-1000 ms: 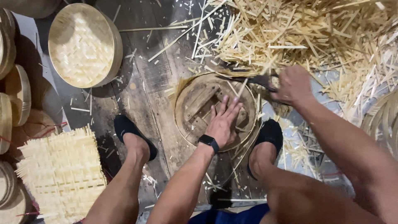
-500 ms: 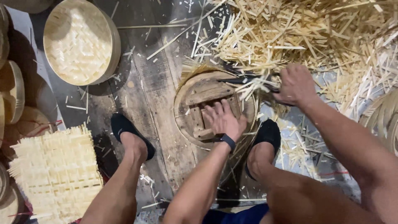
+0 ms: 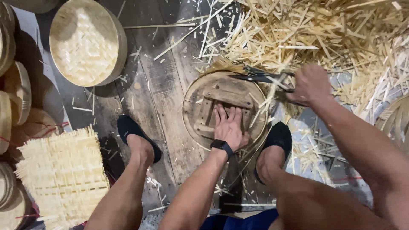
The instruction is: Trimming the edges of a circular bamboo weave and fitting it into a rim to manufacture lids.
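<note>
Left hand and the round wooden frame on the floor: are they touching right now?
Touching. The head view shows the left hand pressed flat, fingers spread, on the crossbars inside the round wooden frame, with no gap visible under the palm.

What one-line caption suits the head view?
Left hand presses a round wooden frame while the right hand trims its edge with a dark blade beside bamboo strips.

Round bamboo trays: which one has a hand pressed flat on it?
The darker round tray between the feet: the left hand lies flat on its slats. The pale woven one at upper left sits untouched.
</note>
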